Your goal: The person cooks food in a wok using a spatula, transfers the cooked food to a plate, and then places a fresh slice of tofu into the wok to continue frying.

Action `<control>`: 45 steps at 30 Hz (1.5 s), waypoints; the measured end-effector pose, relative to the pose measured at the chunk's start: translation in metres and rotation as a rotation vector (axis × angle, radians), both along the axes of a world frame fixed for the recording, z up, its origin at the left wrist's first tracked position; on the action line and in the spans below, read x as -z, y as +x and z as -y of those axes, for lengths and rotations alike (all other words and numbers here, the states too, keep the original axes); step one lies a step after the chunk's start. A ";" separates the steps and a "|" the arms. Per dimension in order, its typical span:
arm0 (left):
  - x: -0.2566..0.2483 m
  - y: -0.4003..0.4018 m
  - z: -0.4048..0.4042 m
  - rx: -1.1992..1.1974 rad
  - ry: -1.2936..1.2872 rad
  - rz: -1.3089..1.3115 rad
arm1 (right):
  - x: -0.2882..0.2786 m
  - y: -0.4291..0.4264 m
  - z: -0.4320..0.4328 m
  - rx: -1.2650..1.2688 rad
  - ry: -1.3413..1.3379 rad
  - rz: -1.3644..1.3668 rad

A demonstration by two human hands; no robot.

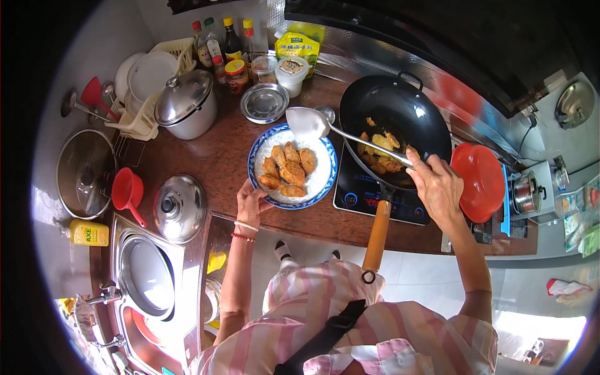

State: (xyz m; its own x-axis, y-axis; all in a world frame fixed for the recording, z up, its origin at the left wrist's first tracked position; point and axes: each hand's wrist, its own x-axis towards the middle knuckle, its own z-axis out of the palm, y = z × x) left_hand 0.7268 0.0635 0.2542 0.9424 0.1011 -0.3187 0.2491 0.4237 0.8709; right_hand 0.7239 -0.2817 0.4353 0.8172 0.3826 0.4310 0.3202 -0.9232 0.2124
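Note:
My left hand point(251, 202) grips the near left rim of a white plate with a blue patterned border point(331, 176). Several browned fried pieces point(292, 173) lie on it. My right hand point(436, 185) holds the handle of a metal wok spatula point(307, 123), whose blade hangs over the plate's upper right rim. The handle crosses a black wok point(398, 103) with a wooden handle point(378, 234). More fried pieces point(385, 143) lie in the wok, which stands on a black induction cooker point(349, 187) with a lit display.
A red plastic basin point(478, 183) stands right of the wok. Behind the plate are a small metal dish point(265, 102), jars and sauce bottles point(232, 42). To the left are a lidded pot point(186, 105), a pot lid point(179, 206), a red ladle point(126, 190) and a sink point(183, 304).

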 end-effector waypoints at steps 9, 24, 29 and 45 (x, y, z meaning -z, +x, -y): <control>0.002 0.006 0.006 0.022 -0.017 -0.056 | -0.016 0.005 0.070 0.222 0.771 -0.592; 0.003 -0.005 0.014 0.039 -0.062 -0.006 | -0.133 0.068 0.145 0.572 -0.361 -0.331; 0.006 -0.014 0.011 0.021 -0.055 -0.010 | -0.128 0.110 0.153 0.526 -0.419 -0.447; 0.017 -0.047 -0.001 -0.060 0.038 -0.094 | -0.035 0.144 0.180 0.327 0.282 -1.169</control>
State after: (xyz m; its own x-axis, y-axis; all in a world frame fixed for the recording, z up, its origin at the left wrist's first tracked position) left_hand 0.6802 0.0646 0.2374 0.9006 0.1703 -0.4000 0.3051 0.4079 0.8606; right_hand 0.8678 -0.4619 0.4707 0.8055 0.1015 -0.5839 -0.0694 -0.9623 -0.2631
